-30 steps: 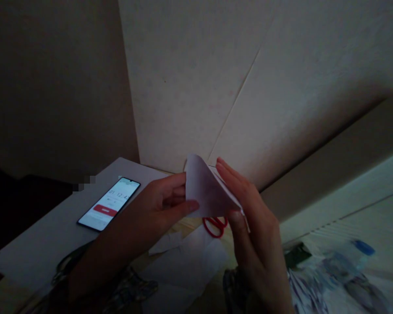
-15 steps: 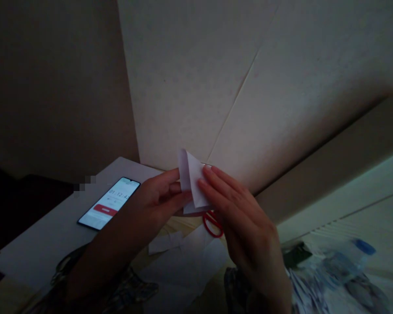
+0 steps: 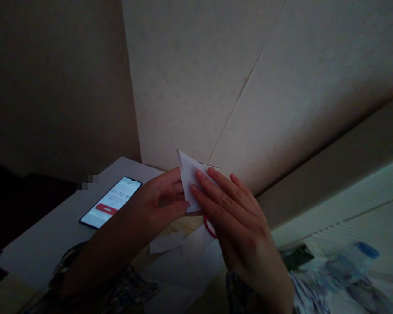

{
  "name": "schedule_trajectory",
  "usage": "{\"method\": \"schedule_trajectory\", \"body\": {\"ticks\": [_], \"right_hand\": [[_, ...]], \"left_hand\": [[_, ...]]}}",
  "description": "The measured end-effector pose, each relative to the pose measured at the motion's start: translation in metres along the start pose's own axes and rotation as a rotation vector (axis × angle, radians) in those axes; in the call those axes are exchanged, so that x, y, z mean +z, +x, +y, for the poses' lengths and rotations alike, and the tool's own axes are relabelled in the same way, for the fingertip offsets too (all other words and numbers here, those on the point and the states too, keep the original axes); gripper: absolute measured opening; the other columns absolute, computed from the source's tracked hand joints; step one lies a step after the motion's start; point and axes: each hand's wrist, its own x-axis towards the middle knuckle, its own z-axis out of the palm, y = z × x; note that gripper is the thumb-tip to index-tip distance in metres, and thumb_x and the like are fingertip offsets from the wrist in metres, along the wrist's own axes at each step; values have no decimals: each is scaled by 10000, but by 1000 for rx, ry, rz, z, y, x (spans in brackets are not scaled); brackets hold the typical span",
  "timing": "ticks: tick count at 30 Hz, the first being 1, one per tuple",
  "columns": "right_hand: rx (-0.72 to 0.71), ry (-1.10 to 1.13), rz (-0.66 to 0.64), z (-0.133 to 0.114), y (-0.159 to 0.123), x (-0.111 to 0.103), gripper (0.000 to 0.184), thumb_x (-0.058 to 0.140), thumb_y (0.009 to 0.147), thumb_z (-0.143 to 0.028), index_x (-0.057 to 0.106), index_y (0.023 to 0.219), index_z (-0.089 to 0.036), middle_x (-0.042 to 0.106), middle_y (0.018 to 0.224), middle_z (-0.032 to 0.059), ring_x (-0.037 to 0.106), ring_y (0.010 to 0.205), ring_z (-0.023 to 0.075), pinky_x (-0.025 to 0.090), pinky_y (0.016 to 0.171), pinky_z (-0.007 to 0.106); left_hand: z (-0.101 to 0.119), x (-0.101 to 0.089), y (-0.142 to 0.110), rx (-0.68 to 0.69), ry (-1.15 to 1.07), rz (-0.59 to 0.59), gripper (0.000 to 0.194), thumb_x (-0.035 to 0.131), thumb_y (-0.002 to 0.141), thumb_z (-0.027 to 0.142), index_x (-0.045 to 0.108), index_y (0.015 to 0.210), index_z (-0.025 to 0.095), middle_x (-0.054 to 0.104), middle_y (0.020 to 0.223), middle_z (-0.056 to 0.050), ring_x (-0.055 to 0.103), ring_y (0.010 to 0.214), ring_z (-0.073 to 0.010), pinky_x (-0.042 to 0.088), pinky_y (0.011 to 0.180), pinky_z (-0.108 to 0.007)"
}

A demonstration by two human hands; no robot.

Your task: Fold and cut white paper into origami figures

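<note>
We see a small folded piece of white paper (image 3: 188, 174) held up between both hands, above the pale yellowish counter (image 3: 179, 224). Left hand (image 3: 165, 196): partly curled, thumb at the paper's lower left corner, fingers behind, pinching it. Right hand (image 3: 240, 222): fingers nearly straight, laid on the paper's front; thumb hidden, so we can't tell whether it grips.

Container: one clear plastic bottle with a blue cap (image 3: 368, 250), lower right, tilted, cap on; too dim and blurred for us to tell its contents. Dark green item (image 3: 299, 257) near it, unclear.

Below the hands we get a red looped handle (image 3: 208, 228), mostly covered by the right hand, beside loose white paper pieces (image 3: 186, 270). Left: black-edged phone with a lit screen (image 3: 113, 200), lying on large white sheets (image 3: 42, 244), partly covered by the left forearm.
</note>
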Motion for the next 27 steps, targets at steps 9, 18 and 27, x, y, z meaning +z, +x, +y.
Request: {"method": "schedule_trajectory", "body": {"ticks": [9,18,27], "right_hand": [[105,186,60,-5,-2,-5,433,449,966,-123,495,1373,-264,514,1483,-3,404,1398,188,226,1201,443],[495,387,197,-4,-4,-10,180,737,799,-188,593,881,-260,618,824,-30,586,759,160,461,637,261],[578,386,262,-2,0,-5,106,676,842,-194,644,750,-236,623,892,10,606,831,175,488,711,285]], "left_hand": [[5,1,0,-55,148,-10,293,649,806,149,653,1080,253,767,1075,6,717,983,-190,551,803,-229],[-1,3,-3,-5,507,-56,147,596,841,195,665,952,263,754,921,28,706,885,-190,516,779,-241],[-4,7,-2,-66,455,13,223,673,806,232,682,1029,239,766,1041,-23,724,961,-234,566,831,-304]]}}
